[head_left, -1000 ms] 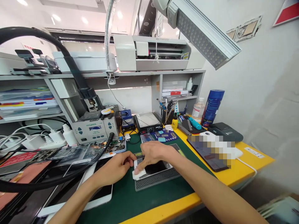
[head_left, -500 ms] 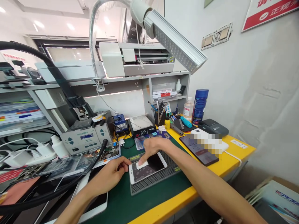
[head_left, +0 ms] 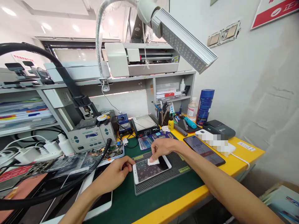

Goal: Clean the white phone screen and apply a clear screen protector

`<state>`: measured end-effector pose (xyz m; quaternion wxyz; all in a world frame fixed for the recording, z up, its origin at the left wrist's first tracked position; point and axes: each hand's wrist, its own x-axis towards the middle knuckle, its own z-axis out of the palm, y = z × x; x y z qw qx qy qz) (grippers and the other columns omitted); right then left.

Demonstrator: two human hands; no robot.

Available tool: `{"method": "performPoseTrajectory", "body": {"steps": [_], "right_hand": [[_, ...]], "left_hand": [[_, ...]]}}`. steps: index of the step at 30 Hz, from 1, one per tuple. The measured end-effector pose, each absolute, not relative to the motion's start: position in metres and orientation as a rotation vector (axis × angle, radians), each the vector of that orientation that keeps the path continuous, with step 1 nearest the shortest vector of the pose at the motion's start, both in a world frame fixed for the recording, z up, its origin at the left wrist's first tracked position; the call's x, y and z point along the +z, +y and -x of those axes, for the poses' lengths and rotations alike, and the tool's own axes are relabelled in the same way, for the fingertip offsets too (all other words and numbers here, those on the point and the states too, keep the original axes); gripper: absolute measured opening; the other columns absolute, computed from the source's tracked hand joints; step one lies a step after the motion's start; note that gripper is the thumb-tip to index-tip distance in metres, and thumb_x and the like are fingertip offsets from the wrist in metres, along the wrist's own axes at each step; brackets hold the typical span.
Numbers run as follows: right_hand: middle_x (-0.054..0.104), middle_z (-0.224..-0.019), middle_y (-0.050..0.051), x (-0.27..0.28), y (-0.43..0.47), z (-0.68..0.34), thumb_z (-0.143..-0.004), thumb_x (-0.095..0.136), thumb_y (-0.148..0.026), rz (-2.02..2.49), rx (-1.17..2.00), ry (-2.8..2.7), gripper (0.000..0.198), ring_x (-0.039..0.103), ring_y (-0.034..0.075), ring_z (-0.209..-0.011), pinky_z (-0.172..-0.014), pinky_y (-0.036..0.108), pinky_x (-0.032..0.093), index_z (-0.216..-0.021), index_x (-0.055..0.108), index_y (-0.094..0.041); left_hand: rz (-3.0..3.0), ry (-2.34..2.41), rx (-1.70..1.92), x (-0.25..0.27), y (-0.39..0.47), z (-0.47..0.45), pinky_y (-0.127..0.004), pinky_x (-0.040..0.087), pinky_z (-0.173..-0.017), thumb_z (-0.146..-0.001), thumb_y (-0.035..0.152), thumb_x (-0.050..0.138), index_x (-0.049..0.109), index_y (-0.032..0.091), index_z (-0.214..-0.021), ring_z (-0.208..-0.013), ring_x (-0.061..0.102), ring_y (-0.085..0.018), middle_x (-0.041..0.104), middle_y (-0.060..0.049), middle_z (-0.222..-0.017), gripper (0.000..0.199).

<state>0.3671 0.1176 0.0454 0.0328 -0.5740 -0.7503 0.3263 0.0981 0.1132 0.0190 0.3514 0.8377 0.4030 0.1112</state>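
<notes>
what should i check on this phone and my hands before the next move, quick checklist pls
1. White phone lying face up on the grey mat: ok.
2. White wipe on the screen, under the right hand's fingertips: ok.
3. Wipe pinched in the right grip, not just pressed: cannot tell.
4. Left hand at the phone's left end: ok; how firmly it steadies it: cannot tell.
5. Screen free of marks: not ok, pale spots show.
6. Dark phone on the right apart from the white one: ok.
</notes>
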Motion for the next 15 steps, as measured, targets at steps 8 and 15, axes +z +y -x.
{"method": "performPoseTrajectory", "body": {"steps": [8,15], "right_hand": [[0.07,-0.081,0.002,0.039,0.119,-0.38,-0.07,0.074,-0.045,1.633,1.043,-2.271,0.03,0.058,0.016,-0.076,-0.057,0.023,0.036,-0.077,0.074,-0.016],[0.069,-0.085,0.001,0.044,0.116,-0.391,-0.057,0.082,-0.05,1.548,1.201,-2.31,0.047,0.06,0.016,-0.078,-0.062,0.022,0.041,-0.09,0.073,-0.017]], "left_hand": [[-2.187,1.043,0.312,0.017,0.114,-0.099,-0.027,0.04,-0.07,-0.086,0.02,0.041,0.061,0.021,-0.102,-0.08,0.058,-0.019,0.065,-0.001,-0.09,0.026],[-2.2,1.042,0.311,0.017,0.113,-0.099,-0.027,0.04,-0.068,-0.086,0.021,0.04,0.061,0.021,-0.103,-0.079,0.058,-0.018,0.064,-0.002,-0.091,0.028]]}}
